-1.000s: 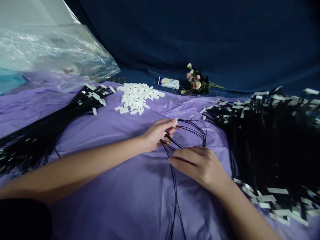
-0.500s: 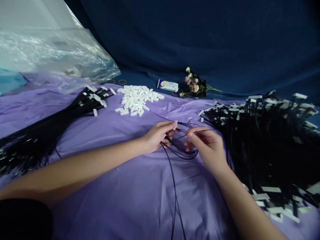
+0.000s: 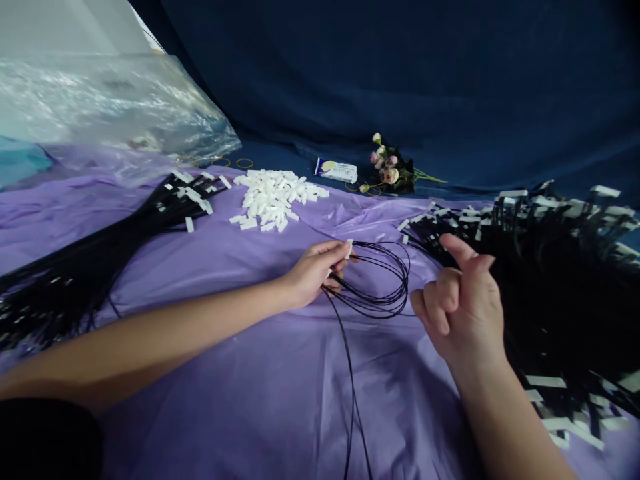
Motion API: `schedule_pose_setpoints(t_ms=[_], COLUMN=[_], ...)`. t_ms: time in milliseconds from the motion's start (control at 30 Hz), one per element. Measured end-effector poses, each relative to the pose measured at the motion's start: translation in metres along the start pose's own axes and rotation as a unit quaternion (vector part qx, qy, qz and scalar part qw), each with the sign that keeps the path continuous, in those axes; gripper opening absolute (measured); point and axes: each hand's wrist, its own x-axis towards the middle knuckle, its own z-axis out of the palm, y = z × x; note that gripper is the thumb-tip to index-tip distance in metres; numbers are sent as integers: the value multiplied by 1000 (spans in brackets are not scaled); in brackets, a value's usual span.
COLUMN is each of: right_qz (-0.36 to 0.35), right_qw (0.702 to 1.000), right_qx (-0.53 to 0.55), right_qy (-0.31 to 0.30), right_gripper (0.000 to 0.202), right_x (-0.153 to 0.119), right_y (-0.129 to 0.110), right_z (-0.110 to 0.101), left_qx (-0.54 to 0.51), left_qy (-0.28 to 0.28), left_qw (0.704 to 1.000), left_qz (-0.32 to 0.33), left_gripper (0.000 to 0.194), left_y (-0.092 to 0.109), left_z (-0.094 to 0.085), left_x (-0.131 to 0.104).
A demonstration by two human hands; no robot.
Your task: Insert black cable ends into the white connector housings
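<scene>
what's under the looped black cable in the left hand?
Purple sheet shows through the looped black cable. The left hand covers the loop's near-left end, so whatever lies directly beneath that hand can't be seen.

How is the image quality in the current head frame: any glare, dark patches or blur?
Head view, upper left: glare streaks on the clear plastic sheet. Head view, right: the big black cable bundle sinks into near-black, its strands merging, and its white ends look soft toward the edge. Head view, centre: the left hand and the coiled cables it holds are reasonably sharp.
</scene>
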Motion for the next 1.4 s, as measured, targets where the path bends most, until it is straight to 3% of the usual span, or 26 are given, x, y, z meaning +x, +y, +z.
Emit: schedule_pose_setpoints(t_ms=[167,533,1167,1400], right_qz=[151,164,213,337], right_qw=[962,942,953,935], right_qx=[-199,-282,-197,-64], right_qy=[-108,-77,-88,-91], right_gripper=[27,32,32,27], right_x=[-11,-9,-5,-2], right_y=[7,18,21,16], right_z=[3,6,5,4], left_qx=[-8,24,62,83], left_qy=[2,-26,-36,-42], left_qw=[1000,999,997,995], left_qz=[12,20,21,36], left_gripper=[26,28,29,29], left_y=[0,-1,0,-2], left_z=[-1,0,0,-1], left_x=[0,-4,-5,-5])
